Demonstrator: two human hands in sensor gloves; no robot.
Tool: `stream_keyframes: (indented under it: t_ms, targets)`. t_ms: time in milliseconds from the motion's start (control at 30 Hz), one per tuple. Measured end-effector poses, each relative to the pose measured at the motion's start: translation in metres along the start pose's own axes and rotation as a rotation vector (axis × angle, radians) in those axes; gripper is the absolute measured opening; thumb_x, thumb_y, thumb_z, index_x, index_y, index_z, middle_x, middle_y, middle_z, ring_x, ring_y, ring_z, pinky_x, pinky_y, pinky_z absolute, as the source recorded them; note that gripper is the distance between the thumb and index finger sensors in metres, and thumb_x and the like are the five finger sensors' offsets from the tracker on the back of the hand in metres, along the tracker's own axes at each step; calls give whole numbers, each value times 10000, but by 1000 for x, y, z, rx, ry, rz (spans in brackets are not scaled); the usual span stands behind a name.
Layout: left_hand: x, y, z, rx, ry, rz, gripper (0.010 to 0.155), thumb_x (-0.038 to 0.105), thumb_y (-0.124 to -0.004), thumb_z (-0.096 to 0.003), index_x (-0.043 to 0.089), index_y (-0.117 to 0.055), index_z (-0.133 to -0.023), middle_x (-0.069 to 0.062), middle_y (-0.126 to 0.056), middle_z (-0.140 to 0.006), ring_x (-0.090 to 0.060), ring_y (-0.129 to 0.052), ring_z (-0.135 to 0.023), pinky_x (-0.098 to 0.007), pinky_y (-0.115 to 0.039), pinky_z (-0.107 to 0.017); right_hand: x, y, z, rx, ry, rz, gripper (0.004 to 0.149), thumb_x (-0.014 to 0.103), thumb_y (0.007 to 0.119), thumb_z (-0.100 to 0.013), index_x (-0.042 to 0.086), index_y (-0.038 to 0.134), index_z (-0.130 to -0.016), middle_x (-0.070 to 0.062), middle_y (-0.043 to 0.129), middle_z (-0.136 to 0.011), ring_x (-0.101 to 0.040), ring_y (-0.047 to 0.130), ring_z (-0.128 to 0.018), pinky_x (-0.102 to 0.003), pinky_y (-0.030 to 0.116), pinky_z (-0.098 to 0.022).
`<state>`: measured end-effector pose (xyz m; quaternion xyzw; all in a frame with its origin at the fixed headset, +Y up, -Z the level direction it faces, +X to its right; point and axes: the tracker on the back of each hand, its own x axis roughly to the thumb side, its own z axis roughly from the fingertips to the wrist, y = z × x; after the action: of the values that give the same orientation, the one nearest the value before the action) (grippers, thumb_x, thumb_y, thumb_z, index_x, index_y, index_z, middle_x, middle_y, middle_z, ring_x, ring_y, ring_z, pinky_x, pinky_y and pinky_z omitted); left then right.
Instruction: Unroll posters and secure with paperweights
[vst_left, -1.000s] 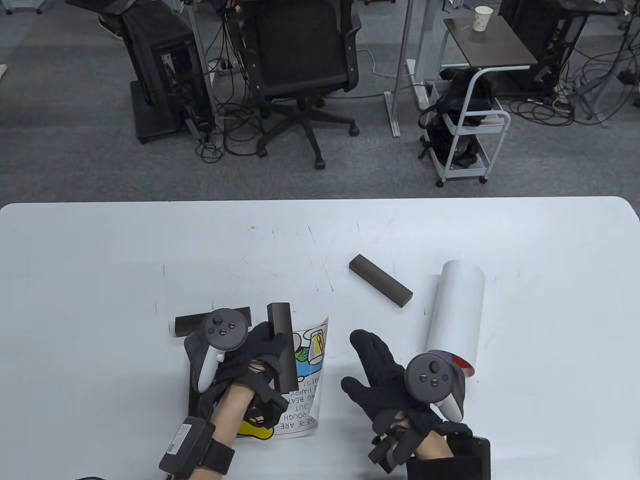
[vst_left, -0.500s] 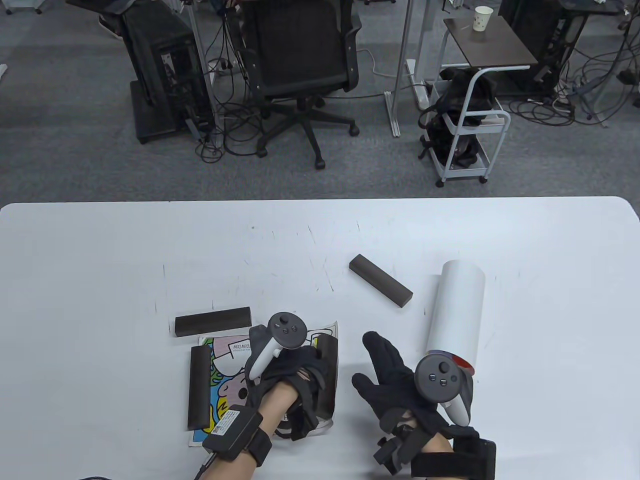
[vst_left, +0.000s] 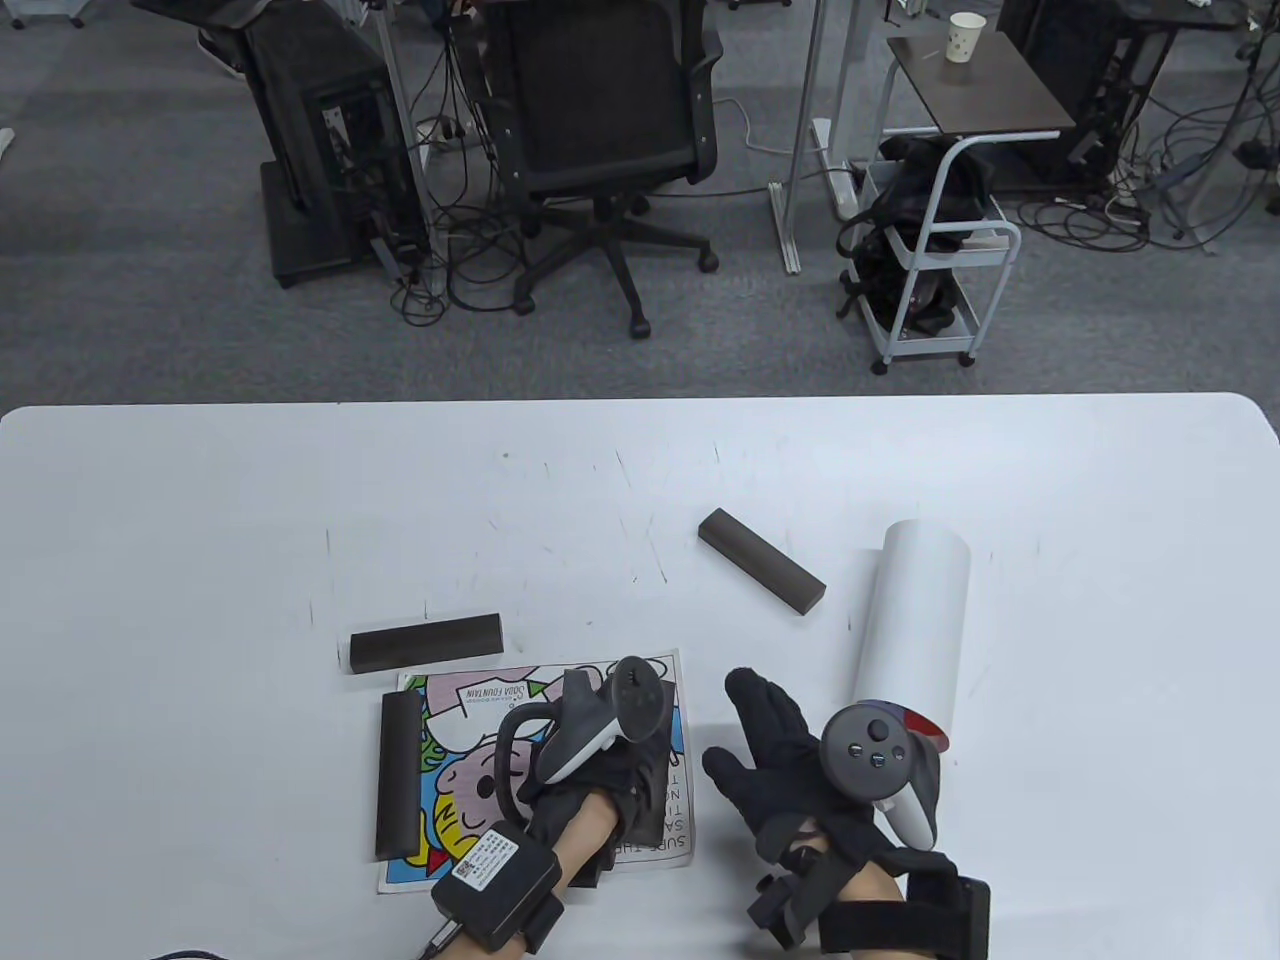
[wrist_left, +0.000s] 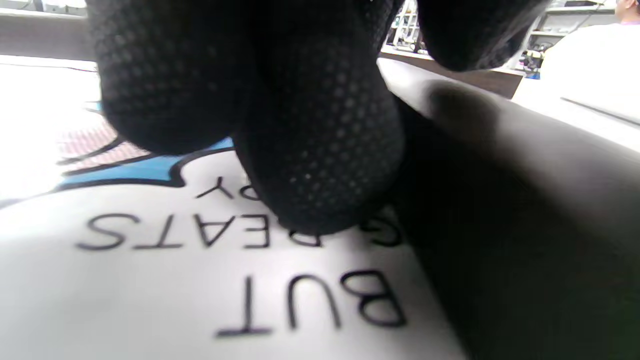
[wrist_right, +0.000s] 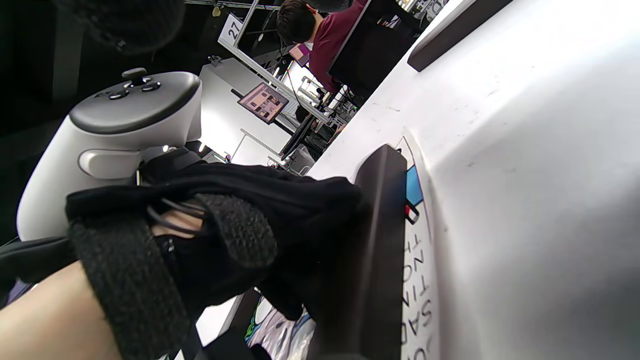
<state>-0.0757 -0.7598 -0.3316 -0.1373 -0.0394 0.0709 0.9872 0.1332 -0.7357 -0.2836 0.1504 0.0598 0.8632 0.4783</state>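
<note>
A cartoon poster (vst_left: 470, 740) lies unrolled near the table's front edge. One dark paperweight bar (vst_left: 398, 775) sits on its left edge. My left hand (vst_left: 628, 775) grips a second dark bar (wrist_right: 380, 240) and holds it down along the poster's right edge. In the left wrist view my fingers (wrist_left: 320, 165) touch the printed paper (wrist_left: 150, 280) beside that bar (wrist_left: 525, 200). My right hand (vst_left: 765, 735) is open and empty on the table right of the poster. A rolled white poster (vst_left: 915, 625) lies beyond it.
Two more dark bars lie loose: one (vst_left: 425, 642) just behind the unrolled poster, one (vst_left: 762, 573) at an angle near the table's middle, left of the roll. The table's far half (vst_left: 640, 450) is bare white surface. Chairs and carts stand beyond.
My left hand carried the bar rightward from the poster's middle to its right edge, and the poster spread out flat. The right hand stayed nearly still.
</note>
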Motion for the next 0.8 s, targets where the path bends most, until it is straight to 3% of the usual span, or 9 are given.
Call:
stream_keyframes:
  t_ms: [67,167,333,467,633,800]
  targets:
    - [-2,1,4,-4,-9,37,580,514,-750,-433,101,-849,-828,-84,-991,-645,-93,-1145,-337,-306,-962,-267,0,0,0,1,-1,1,803,551,678,-439,187,266,-1024,-148,293,-1109,-474,275,-1005,-664,295,-707]
    - [-10,13,14,12,-67,133,641,540,-705,-440,128,-747,-930,-111,-898,-829,-193,-1094,-562,-368,-923,-398,0,0,0,-1,-5,-1,803,551,678,-438,188,266,-1025,-154,290,-1109,-476,271,-1005,-666,292,-707]
    - [-31,44,41,119,-211,400,732,556,-678,-449,134,-567,-1037,-164,-686,-1012,-348,-872,-868,-480,-800,-576,1,-1,-1,-2,-13,-13,803,551,679,-439,189,267,-1025,-150,290,-1110,-478,269,-1005,-666,290,-708]
    - [-48,51,59,209,-290,544,764,582,-661,-450,147,-516,-1060,-176,-599,-1063,-404,-750,-952,-528,-734,-629,1,0,-1,3,-14,-9,803,552,679,-439,187,271,-1026,-150,294,-1110,-478,275,-1004,-667,292,-707]
    - [-59,39,70,325,-402,648,792,624,-628,-448,162,-486,-1075,-178,-545,-1093,-432,-673,-993,-558,-690,-658,1,1,-1,8,-10,-3,803,552,680,-439,185,274,-1026,-156,298,-1109,-478,278,-1004,-666,294,-707]
    - [-62,24,69,327,-415,655,792,630,-624,-446,157,-501,-1069,-186,-553,-1087,-438,-678,-987,-562,-691,-652,1,2,-1,11,-6,8,805,552,683,-437,183,278,-1026,-154,304,-1108,-482,277,-1001,-666,296,-705]
